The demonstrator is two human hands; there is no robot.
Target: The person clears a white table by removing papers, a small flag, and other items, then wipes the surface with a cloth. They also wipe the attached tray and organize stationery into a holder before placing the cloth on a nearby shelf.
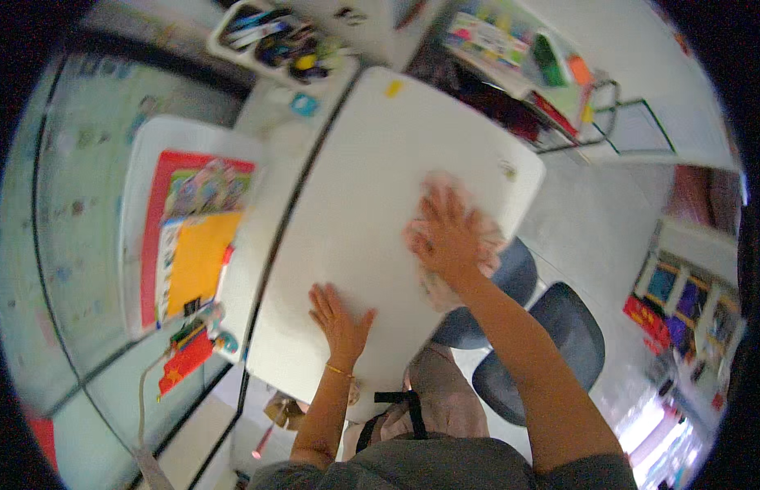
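A white table (349,202) with rounded corners stands before me. My right hand (448,236) is spread over a crumpled pink-and-white cloth (441,293) near the table's right edge, pressing it against the top. Motion blur softens both hand and cloth, and the palm hides part of the fabric. Lower left of it, my left hand (338,324) rests on the bare tabletop, thumb and fingers apart, holding nothing. A thin bracelet (339,370) circles that wrist.
Dark stools (566,343) stand against the table's right side. Left, beyond a dark seam, are a red-and-orange board (202,263) and a small red flag (185,362). A tray of pens (257,33) sits at the far left; a cluttered shelf (496,46) stands far right.
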